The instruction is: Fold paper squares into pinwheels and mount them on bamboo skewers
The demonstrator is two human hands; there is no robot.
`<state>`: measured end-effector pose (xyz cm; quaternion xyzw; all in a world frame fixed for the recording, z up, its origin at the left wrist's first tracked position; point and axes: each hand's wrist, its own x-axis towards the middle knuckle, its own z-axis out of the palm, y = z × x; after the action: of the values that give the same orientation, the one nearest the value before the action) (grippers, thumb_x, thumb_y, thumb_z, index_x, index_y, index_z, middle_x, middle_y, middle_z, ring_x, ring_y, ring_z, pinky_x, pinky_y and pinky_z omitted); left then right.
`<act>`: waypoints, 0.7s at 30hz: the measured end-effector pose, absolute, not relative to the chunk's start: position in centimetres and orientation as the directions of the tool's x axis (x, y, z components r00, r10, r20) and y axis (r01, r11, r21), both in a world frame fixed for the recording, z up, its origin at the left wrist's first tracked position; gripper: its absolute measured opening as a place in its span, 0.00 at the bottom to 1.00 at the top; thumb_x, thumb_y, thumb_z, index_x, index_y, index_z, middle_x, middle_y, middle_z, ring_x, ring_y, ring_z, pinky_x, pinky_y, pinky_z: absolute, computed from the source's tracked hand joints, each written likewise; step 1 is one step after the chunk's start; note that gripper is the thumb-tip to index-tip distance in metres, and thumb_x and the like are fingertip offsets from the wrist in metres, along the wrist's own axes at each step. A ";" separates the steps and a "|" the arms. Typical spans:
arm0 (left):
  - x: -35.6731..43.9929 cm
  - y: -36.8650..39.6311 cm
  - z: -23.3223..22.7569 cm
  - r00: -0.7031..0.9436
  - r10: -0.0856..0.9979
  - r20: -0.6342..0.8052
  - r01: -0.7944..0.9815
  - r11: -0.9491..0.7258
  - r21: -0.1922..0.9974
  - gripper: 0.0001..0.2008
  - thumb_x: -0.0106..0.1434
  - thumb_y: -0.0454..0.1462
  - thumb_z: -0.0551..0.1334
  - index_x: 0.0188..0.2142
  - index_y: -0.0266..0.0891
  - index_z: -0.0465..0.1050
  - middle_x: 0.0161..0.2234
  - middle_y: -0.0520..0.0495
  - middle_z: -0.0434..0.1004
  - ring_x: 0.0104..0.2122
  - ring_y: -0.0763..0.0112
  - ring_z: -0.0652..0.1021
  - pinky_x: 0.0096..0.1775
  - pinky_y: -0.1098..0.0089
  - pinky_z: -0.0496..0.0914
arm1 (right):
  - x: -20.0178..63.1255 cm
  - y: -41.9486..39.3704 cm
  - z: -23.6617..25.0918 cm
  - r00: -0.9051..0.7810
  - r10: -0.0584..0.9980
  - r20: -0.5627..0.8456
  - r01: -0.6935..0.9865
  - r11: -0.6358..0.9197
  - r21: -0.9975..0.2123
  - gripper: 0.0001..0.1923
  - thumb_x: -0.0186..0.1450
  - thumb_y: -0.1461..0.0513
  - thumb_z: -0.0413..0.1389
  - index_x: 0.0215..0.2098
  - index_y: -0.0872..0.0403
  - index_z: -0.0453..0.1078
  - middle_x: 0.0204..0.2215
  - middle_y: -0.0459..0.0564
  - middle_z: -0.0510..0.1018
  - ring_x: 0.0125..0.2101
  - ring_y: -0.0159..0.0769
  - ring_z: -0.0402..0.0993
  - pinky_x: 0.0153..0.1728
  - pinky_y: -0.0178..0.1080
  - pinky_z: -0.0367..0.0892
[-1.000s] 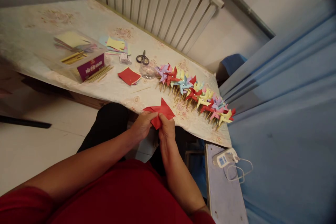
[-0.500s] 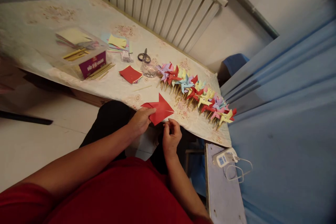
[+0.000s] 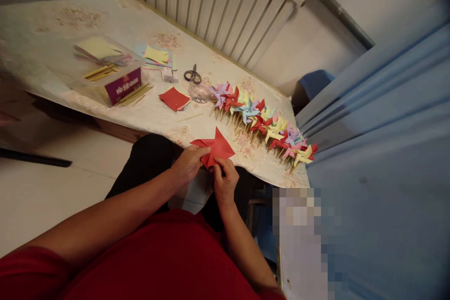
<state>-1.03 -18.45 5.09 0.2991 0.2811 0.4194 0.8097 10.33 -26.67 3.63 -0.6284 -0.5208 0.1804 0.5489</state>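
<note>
A red paper pinwheel blade [image 3: 221,145], partly folded with pointed corners, is held over the table's front edge. My left hand [image 3: 191,161] pinches it at the left between thumb and fingers. At its lower right, my right hand [image 3: 225,178] grips the paper with its fingertips, at a folded-in corner. Just beyond lies a thin wooden stick [image 3: 190,116], with a stack of square red paper [image 3: 174,99] to its left. Finished pinwheels [image 3: 262,124] in red, yellow, blue, pink and purple lie in a row to the right.
A clear plastic box [image 3: 100,68] holding sticks and paper stands at the left, with loose sticks [image 3: 135,95] beside it. Scissors [image 3: 192,75], a clear bag of small pieces [image 3: 199,93], a small box [image 3: 169,75] and coloured paper [image 3: 157,55] lie farther back. A radiator [image 3: 211,4] lines the wall.
My right hand has moved up and left onto the red paper and now grips it. The lower right corner is folded inward. My left hand keeps its hold.
</note>
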 end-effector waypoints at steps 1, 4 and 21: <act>-1.0 -18.5 5.0 0.503 0.842 -0.197 -0.501 0.469 0.727 0.10 0.53 0.38 0.69 0.20 0.38 0.73 0.19 0.51 0.74 0.20 0.76 0.71 0.25 0.73 0.66 | 10.2 -26.6 3.8 0.407 0.855 0.322 0.429 0.132 -0.894 0.09 0.66 0.56 0.57 0.39 0.48 0.79 0.33 0.49 0.79 0.29 0.36 0.74 0.37 0.41 0.72; -1.0 -18.5 4.6 0.527 0.829 -0.190 -0.480 0.474 0.738 0.11 0.54 0.38 0.69 0.20 0.38 0.72 0.19 0.51 0.73 0.20 0.76 0.70 0.25 0.73 0.66 | 9.6 -26.4 4.3 0.461 0.857 0.230 0.322 0.080 -0.943 0.09 0.65 0.54 0.58 0.36 0.50 0.77 0.32 0.47 0.78 0.24 0.32 0.72 0.29 0.37 0.69; -0.7 -19.1 5.3 0.479 0.848 -0.225 -0.418 0.446 0.791 0.10 0.53 0.36 0.67 0.19 0.38 0.70 0.17 0.53 0.69 0.17 0.77 0.67 0.22 0.72 0.61 | 8.4 -24.5 5.6 0.626 0.776 -0.082 0.043 -0.140 -0.989 0.10 0.59 0.54 0.57 0.24 0.50 0.67 0.10 0.37 0.69 0.13 0.30 0.63 0.17 0.32 0.56</act>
<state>-0.69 -19.06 5.31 0.3408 0.3157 0.4008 0.7897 8.44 -24.46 5.65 -0.6867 -0.2980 0.3134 0.5843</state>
